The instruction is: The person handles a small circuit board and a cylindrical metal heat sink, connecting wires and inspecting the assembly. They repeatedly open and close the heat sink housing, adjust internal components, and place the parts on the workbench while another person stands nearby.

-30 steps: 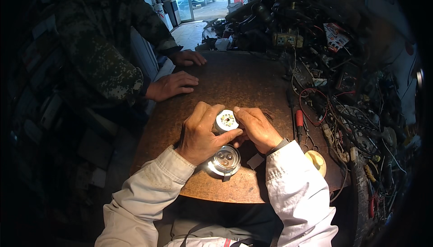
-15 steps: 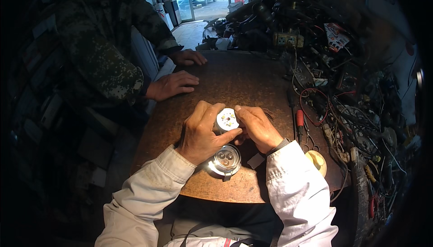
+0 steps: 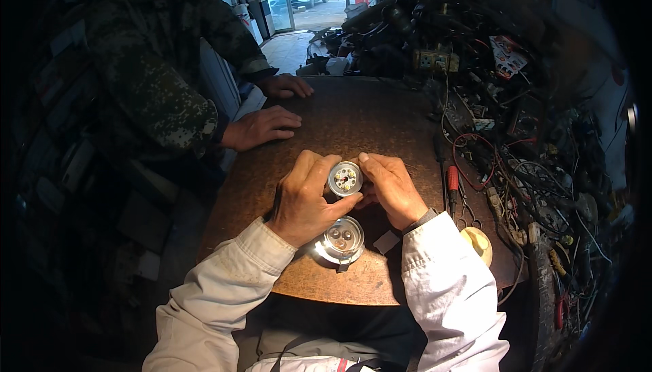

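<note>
Pinched between left grip (image 3: 303,199) and right grip (image 3: 394,192): round lamp body (image 3: 346,180).
Held over the worktop (image 3: 367,114), just beyond the silver-rimmed lens unit (image 3: 343,237); round face upward, showing no long axis, equally close to both.

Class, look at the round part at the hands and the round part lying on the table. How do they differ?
The held part is in the left hand, with the right hand at its right side; the lower part lies on the table.
The held part shows a pale disc with yellowish spots; the lower part shows three round, darker shapes.
The held part looks narrower than the lower part.
Both have round, silvery rims.
</note>
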Available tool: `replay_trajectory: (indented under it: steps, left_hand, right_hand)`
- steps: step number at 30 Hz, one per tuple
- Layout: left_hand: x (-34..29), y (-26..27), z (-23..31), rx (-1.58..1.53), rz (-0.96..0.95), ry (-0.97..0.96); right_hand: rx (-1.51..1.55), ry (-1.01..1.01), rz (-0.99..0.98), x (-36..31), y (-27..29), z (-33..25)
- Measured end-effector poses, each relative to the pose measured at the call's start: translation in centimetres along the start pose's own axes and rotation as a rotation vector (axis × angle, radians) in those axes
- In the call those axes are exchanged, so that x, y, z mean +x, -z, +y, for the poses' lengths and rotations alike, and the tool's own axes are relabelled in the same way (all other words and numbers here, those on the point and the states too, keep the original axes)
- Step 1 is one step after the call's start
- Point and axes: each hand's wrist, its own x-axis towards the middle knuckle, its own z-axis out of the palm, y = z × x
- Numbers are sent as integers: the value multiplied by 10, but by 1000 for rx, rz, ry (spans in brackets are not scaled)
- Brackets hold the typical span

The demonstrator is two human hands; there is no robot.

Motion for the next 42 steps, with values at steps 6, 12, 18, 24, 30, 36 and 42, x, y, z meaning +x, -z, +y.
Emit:
replay_trajectory:
  steps: [6, 12, 18, 24, 30, 36, 42]
  left_hand:
    - [0, -1, 0, 1, -4, 10]
    - [0, 0, 0, -4, -6, 5]
    - [0, 0, 0, 12, -1, -12]
    - [0, 0, 0, 3, 8, -6]
    - [1, -2, -2, -9, 30, -69]
    - [1, -2, -4, -8, 18, -79]
    - [0, -1, -3, -19, -9, -46]
  right_hand:
    - [11, 9, 21, 2, 1, 2]
    - [-2, 36, 9, 3, 3, 3]
    - [33, 50, 6, 2, 2, 5]
    - [34, 26, -18, 2, 5, 4]
    - [38, 12, -32, 2, 8, 4]
    - [38, 48, 27, 2, 3, 4]
    - [50, 78, 73, 2, 1, 4]
